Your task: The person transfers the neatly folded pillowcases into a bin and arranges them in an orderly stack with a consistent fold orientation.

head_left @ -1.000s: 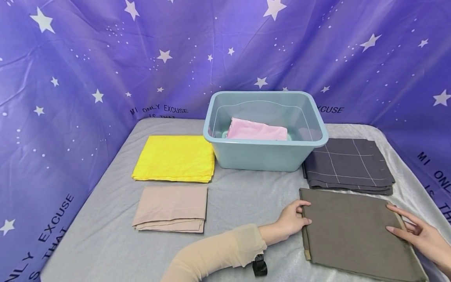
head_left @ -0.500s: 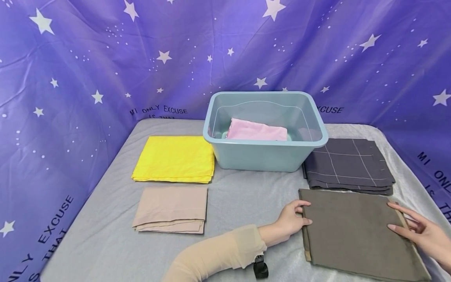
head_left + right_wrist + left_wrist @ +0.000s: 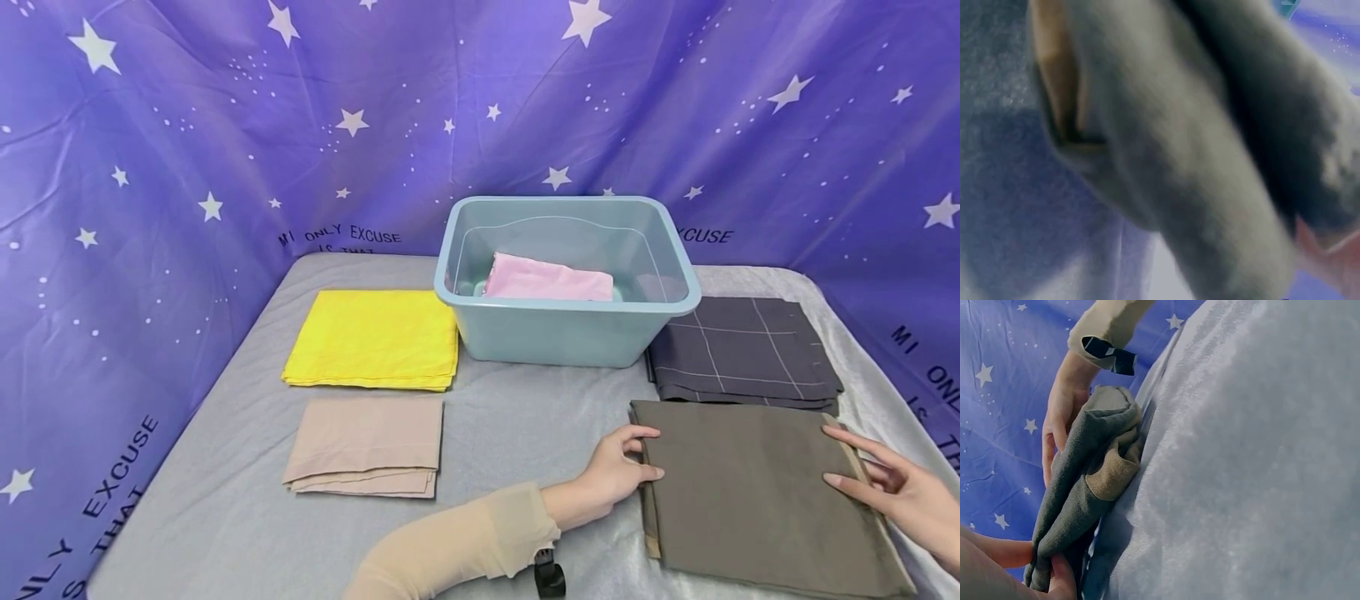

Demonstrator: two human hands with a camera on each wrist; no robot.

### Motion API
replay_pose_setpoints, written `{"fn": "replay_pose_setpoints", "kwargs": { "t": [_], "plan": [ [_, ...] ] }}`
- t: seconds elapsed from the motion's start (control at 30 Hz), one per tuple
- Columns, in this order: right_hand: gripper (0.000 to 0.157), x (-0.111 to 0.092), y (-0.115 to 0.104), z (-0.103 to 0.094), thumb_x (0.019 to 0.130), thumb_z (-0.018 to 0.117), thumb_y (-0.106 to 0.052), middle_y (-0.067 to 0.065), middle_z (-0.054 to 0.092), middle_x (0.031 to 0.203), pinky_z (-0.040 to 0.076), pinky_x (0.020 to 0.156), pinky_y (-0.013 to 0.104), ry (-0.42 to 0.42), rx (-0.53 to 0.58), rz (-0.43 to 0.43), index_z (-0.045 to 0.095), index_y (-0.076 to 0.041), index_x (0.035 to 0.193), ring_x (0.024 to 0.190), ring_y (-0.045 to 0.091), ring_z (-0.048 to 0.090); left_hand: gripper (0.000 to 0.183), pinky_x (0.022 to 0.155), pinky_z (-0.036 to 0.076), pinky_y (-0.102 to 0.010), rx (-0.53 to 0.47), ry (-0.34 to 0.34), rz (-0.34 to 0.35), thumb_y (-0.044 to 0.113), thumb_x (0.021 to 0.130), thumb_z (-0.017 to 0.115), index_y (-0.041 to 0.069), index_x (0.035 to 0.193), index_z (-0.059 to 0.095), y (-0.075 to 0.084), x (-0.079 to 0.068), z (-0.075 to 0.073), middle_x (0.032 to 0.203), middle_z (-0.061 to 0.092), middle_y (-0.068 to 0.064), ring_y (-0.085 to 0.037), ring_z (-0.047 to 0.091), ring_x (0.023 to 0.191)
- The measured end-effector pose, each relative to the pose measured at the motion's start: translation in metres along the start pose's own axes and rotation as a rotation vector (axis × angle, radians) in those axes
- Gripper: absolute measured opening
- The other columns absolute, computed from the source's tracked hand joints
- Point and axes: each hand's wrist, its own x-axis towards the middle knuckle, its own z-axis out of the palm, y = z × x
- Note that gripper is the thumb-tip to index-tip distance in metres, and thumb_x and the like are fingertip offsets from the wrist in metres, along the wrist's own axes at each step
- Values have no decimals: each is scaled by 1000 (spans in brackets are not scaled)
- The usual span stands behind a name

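Observation:
A folded olive-brown cloth (image 3: pixel 750 492) lies at the front right of the table, its thick folds and a tan inner edge showing in the left wrist view. My left hand (image 3: pixel 611 475) pinches its left edge between thumb and fingers. At the opposite edge my right hand (image 3: pixel 903 492) grips the cloth, with thumb and forefinger on top and the other fingers partly hidden. Behind it lies a folded dark checked cloth (image 3: pixel 750 350), close to the olive one's back edge. Blurred cloth folds (image 3: pixel 1179 156) fill most of the right wrist view.
A blue-grey plastic bin (image 3: pixel 547 333) stands at the back middle with a folded pink cloth (image 3: pixel 551 277) inside. To the left lie a folded yellow cloth (image 3: pixel 375 337) and a folded beige-pink cloth (image 3: pixel 367 442). A starry purple curtain (image 3: pixel 225 125) surrounds the grey-covered table (image 3: pixel 517 417).
The olive-brown cloth's left edge has shifted slightly left, and my left wrist with it. Both hands keep their hold, and the other cloths and the bin stay in place.

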Motion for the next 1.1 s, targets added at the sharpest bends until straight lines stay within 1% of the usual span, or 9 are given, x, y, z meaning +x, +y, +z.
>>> {"fn": "replay_pose_setpoints", "kwargs": {
  "t": [0.17,0.33,0.5,0.63,0.73,0.8,0.87,0.97,1.1],
  "plan": [
    [70,1,-5,3,81,61,6,-19,61,70,31,57,11,37,-21,-40,39,-29,138,67,-10,47,44,50,37,-17,5,5,6,-9,73,67,18,107,65,3,-1,-5,94,56,7,-5,43,54],
    [69,3,-13,6,81,63,3,-20,40,57,23,55,14,80,-60,-54,41,-28,138,57,-6,37,44,51,38,-18,-13,4,14,-9,73,67,17,108,65,5,-1,-11,95,57,6,-5,44,55],
    [67,5,-18,7,83,63,-2,-16,31,58,21,54,15,84,-97,-22,38,-29,139,54,-1,32,43,55,41,-18,-44,-15,9,-10,74,66,16,109,65,7,-2,-17,94,57,5,-6,46,56],
    [67,7,-19,8,84,64,-9,-20,46,62,25,55,8,62,-136,28,35,-31,141,63,-11,37,43,57,41,-19,-65,-25,7,-9,74,66,16,109,64,8,-2,-21,96,57,5,-6,47,56],
    [67,7,-21,8,85,63,-12,-19,46,61,26,58,6,43,-136,58,33,-32,141,66,-11,39,43,58,44,-18,-76,-39,11,-9,75,65,15,110,64,10,-2,-24,97,59,4,-5,49,56],
    [66,8,-24,10,86,63,-11,-17,35,59,22,55,9,46,-116,57,33,-33,141,58,-6,34,43,59,45,-19,-85,-43,9,-9,75,65,15,111,64,10,-2,-27,99,60,3,-6,51,57],
    [66,8,-27,11,86,62,-8,-9,22,59,19,54,15,61,-92,36,34,-32,141,51,6,26,43,60,47,-20,-83,-49,9,-9,75,65,15,111,64,12,-2,-29,100,61,3,-6,52,57],
    [66,9,-31,13,85,62,-4,-3,15,60,17,52,21,88,-69,-11,36,-31,140,48,12,18,43,60,47,-20,-77,-51,9,-9,76,65,15,112,64,13,-2,-33,101,60,3,-6,52,57],
    [66,10,-36,16,85,62,-5,-2,12,61,18,51,22,97,-78,-21,37,-30,140,48,12,17,44,60,47,-20,-73,-55,9,-8,76,65,15,112,64,15,-3,-37,98,61,4,-6,52,58]
  ]
}}
